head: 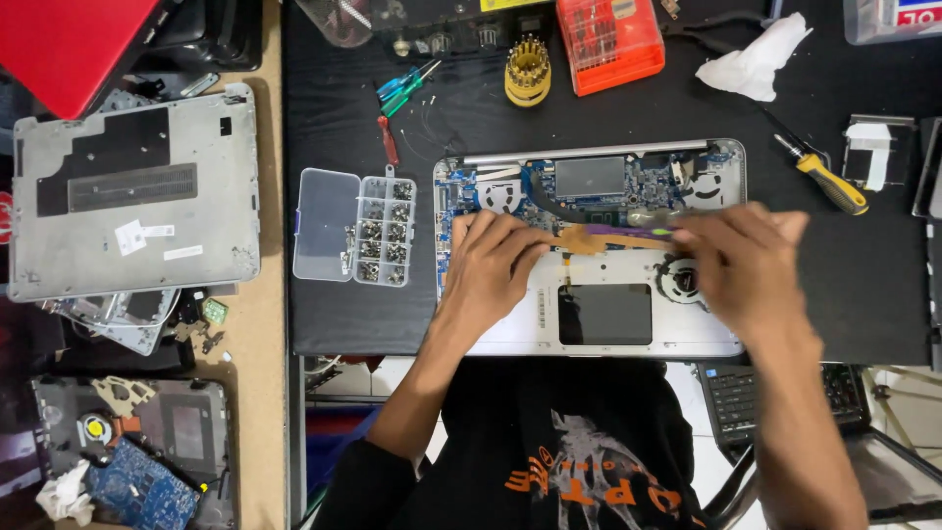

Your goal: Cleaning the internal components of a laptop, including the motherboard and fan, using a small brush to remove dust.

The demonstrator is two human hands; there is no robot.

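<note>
While the left hand (pixel 488 263) lies flat with fingers spread to steady the opened laptop (pixel 589 250) on the black mat (pixel 863 294), the right hand (pixel 743 263) pinches a purple-handled screwdriver (pixel 633 233) over its circuit board.

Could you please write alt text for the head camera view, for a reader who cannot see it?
Seen from above, a person's left hand rests on an opened laptop on a black mat while the right hand holds a screwdriver over its circuit board. A clear screw box lies left of it, a yellow-handled screwdriver to the right, a grey cover far left.
</note>
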